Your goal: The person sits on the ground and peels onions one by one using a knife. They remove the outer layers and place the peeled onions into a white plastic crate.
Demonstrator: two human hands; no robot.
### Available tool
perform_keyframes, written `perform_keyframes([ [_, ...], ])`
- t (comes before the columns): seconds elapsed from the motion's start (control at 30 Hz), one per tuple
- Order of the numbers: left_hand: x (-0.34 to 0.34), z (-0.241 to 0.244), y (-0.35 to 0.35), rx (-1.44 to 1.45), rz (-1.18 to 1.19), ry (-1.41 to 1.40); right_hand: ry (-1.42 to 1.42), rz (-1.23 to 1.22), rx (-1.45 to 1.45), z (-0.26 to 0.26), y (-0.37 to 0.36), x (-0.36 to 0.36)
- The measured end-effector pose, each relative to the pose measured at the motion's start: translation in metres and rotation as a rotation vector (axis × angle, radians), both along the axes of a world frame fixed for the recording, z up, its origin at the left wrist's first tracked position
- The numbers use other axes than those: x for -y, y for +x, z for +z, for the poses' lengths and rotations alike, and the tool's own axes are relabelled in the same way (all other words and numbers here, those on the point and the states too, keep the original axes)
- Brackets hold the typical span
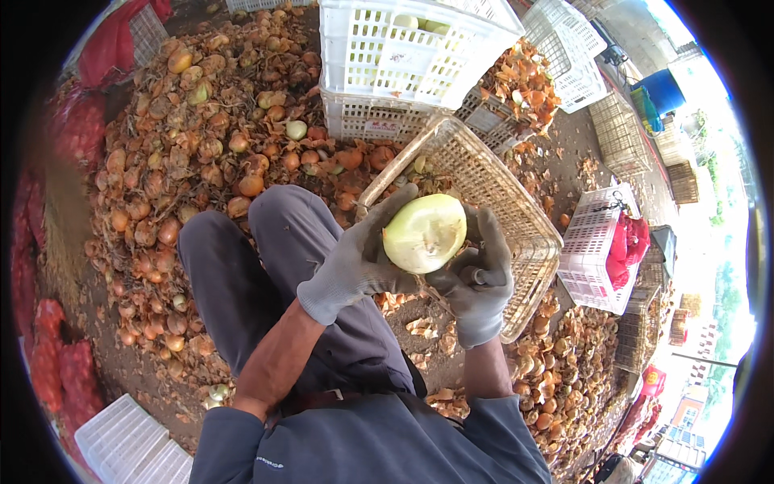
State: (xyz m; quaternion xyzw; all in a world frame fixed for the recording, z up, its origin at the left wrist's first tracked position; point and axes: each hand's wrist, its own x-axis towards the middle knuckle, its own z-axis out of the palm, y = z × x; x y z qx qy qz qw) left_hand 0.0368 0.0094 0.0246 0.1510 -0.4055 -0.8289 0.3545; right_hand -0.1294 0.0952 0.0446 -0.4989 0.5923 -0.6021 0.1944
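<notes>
Both my hands wear grey gloves. A large peeled onion (426, 233), pale yellow-green with a flattened, browned cut face turned up, is held between them. My left hand (372, 251) wraps its left side, thumb along the upper edge. At its right side, my right hand (478, 272) has curled fingers against the onion; whether it also holds a small tool I cannot tell. Beneath and beyond the hands, a dirty plastic basket (520, 224) stands tilted, with onion skins and scraps at its far left end.
A large heap of unpeeled onions (175, 151) lies to the left, another heap (568, 375) at lower right. White crates (417, 66) holding peeled onions are stacked ahead. A pinkish-white crate (586, 254) with red mesh bags stands right. More white crates (130, 444) are at lower left.
</notes>
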Motion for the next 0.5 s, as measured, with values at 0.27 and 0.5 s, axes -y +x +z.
perform_keyframes([
  [0.27,-0.001,-0.020,-0.005,-0.037,0.114,0.247,0.156,0.179,0.598,-0.003,-0.001,-0.002],
  [0.5,-0.002,-0.017,-0.006,0.097,0.016,0.207,0.340,0.273,0.803,-0.022,-0.007,0.010],
])
